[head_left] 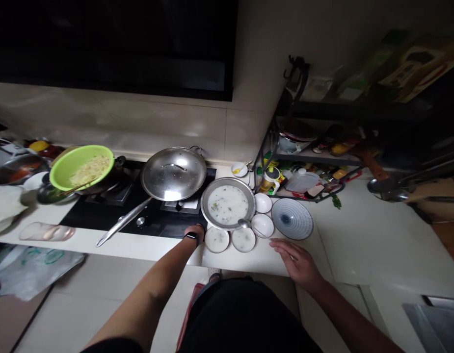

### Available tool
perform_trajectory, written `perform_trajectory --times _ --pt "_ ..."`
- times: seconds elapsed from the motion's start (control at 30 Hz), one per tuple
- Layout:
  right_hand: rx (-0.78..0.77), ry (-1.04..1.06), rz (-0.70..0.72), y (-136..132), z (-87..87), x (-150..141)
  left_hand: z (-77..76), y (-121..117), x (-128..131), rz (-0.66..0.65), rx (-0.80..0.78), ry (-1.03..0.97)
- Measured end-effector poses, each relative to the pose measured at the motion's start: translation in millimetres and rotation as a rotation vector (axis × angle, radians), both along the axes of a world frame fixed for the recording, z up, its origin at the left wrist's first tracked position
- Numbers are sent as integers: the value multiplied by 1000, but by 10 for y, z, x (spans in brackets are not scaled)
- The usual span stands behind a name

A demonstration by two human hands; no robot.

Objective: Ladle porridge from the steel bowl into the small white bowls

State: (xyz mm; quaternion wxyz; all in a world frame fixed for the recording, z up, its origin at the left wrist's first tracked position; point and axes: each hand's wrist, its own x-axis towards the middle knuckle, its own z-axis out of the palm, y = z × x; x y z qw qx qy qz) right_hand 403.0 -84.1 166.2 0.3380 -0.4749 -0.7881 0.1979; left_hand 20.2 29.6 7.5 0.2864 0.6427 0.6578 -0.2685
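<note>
My left hand [196, 232], with a dark watch on its wrist, is at the right edge of the black stove, beside a metal basin [203, 214] of white soup with green bits. Its fingers are mostly hidden. My right hand [296, 261] hovers at the counter's front with its fingers stretched out and nothing visible in them. Just left of its fingertips is the handle of a metal ladle [244, 223], whose head rests at the basin's rim. Two small bowls, a left one [217, 239] and a right one [243, 240], hold the same soup.
White bowls [263, 202] [262, 225] and a blue-patterned bowl [292, 218] stand right of the basin. A lidded pan [174, 174] on the stove points its handle forward. A green colander [82, 168] holds pale shreds. A glass [46, 231] lies near the front edge; a rack [307, 157] holds condiments.
</note>
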Motion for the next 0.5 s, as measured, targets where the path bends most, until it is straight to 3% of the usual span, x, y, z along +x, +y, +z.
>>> perform_trajectory --times 0.1,0.27,0.4,0.5 --pt "-67 15 30 -133 -40 52 -6 -1 -14 6 -7 -5" --pt "-242 107 -30 -235 -314 19 -36 -14 -29 15 20 -1" --pt "-530 404 -319 -240 -505 -46 -48 -29 -37 12 28 2" --pt "-658 644 -549 -191 -553 -49 -38 -35 -40 0 30 2"
